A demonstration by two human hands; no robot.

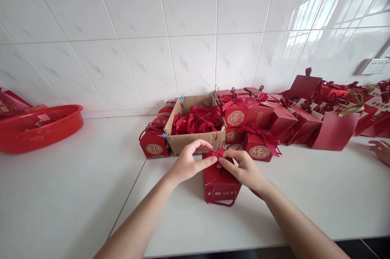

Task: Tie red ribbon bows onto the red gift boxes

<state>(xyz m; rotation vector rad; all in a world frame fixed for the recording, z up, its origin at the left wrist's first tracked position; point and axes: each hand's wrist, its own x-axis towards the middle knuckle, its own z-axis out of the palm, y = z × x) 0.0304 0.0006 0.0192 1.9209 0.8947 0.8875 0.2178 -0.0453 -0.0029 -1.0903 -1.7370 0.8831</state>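
A red gift box (221,183) with a corded handle hanging at its front stands on the white counter. On its top is a red ribbon (219,153), bunched between both hands. My left hand (193,159) pinches the ribbon from the left with thumb and fingers. From the right, my right hand (242,165) closes thumb and fingertips on the same ribbon. A ribbon end hangs beside the box, below my right wrist. Just behind the hands sits an open cardboard box (195,141) full of red ribbons (198,120).
More red gift boxes (258,149) stand behind and to the right, some with bows. Others (155,141) are left of the cardboard box. A red plastic basin (42,129) lies far left. Another person's hand (380,151) is at the right edge. A tiled wall (195,64) rises behind.
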